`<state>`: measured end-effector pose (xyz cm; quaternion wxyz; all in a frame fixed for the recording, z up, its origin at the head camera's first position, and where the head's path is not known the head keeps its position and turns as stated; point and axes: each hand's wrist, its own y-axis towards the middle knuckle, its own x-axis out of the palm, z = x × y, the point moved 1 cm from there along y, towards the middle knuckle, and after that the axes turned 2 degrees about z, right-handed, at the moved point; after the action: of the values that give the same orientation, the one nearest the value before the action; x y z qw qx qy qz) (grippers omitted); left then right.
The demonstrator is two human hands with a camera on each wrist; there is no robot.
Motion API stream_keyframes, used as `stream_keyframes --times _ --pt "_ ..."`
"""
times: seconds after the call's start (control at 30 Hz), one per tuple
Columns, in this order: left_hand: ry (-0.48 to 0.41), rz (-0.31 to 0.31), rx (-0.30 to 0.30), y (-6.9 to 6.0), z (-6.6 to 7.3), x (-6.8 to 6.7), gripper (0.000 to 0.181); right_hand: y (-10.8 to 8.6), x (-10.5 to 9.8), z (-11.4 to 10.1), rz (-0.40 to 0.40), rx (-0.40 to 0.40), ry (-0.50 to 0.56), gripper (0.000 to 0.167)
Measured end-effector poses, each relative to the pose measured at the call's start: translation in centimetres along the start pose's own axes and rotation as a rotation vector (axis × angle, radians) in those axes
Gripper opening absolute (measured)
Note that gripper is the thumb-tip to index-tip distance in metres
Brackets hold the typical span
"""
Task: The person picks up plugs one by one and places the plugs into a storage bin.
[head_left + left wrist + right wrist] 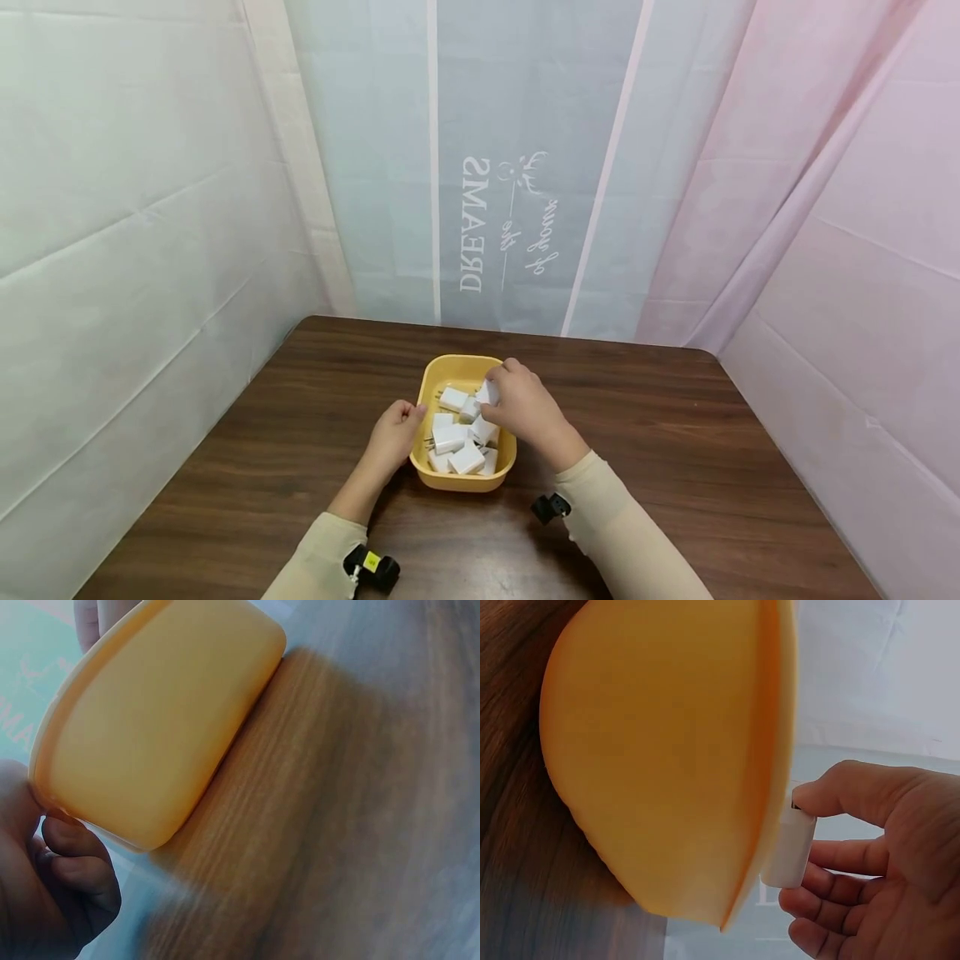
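Note:
A yellow plastic tub [463,482] holds several white plug-in chargers [452,438], some with metal prongs showing. My left hand [396,435] pinches the tub's left rim between thumb and curled fingers, as the left wrist view of the hand [64,877] shows. Over the tub's far right part, my right hand [528,408] holds one white charger [789,851] between thumb and fingers, just above the rim. In the right wrist view, the tub's wall [660,765] hides the chargers inside and part of the held one.
The tub stands on a dark wood-grain table [637,442]. Pale cloth hangs at the left [135,208] and right, and a grey-blue curtain [517,100] with mirrored lettering hangs behind the far edge. Each sleeve bears a small black camera [372,568].

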<state>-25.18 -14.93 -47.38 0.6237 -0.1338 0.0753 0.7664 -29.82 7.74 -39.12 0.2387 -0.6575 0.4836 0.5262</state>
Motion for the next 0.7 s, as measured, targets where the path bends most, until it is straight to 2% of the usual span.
stream_keyframes --times 0.7 --pt "0.009 0.002 -0.004 -0.1 -0.4 0.2 0.030 1.3 2.0 -1.6 -0.083 -0.055 -0.035 0.049"
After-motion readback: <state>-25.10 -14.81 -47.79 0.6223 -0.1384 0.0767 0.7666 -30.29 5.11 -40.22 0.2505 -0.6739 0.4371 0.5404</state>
